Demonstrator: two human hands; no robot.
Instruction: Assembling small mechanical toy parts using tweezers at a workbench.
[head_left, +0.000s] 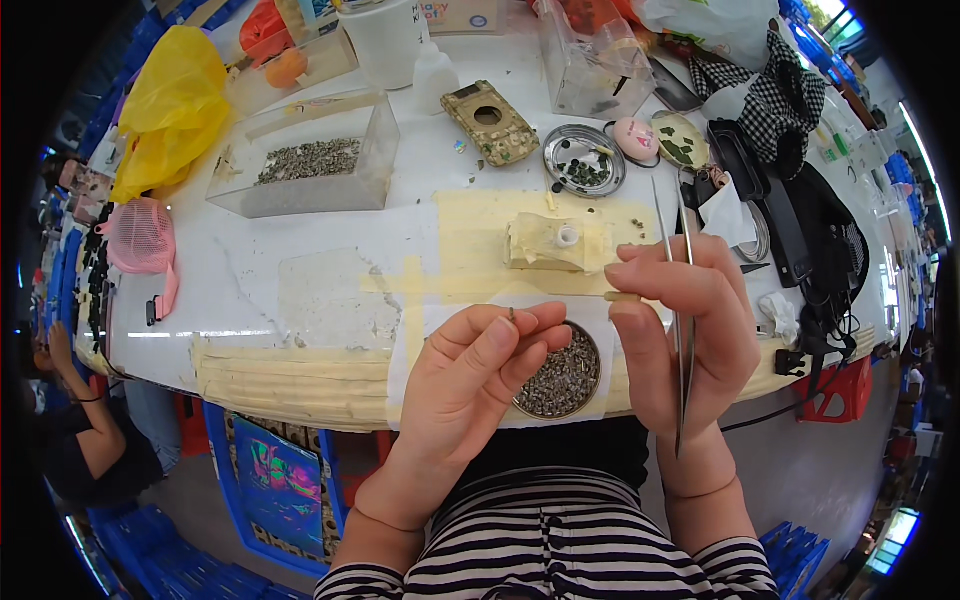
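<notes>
My left hand (462, 375) is closed in a pinch, with a tiny dark greenish part (512, 314) showing between thumb and fingertips. A pair of metal tweezers (685, 370) is tucked between the fingers of my right hand (700, 325), points toward the far side. That hand's thumb and forefinger also pinch a small tan piece (622, 297), too small to name. Below and between the hands sits a round tin (597, 385) full of tiny grey metallic parts. Just beyond, a block wrapped in masking tape (535, 243) carries a white ring-shaped piece (567, 236).
A clear box (375, 190) of small parts stands left. Farther back are a camouflage model hull (490, 125), a round dish (610, 185) with dark green bits, and a white bottle (435, 78). A yellow bag (180, 100) and black bag (835, 240) flank the table.
</notes>
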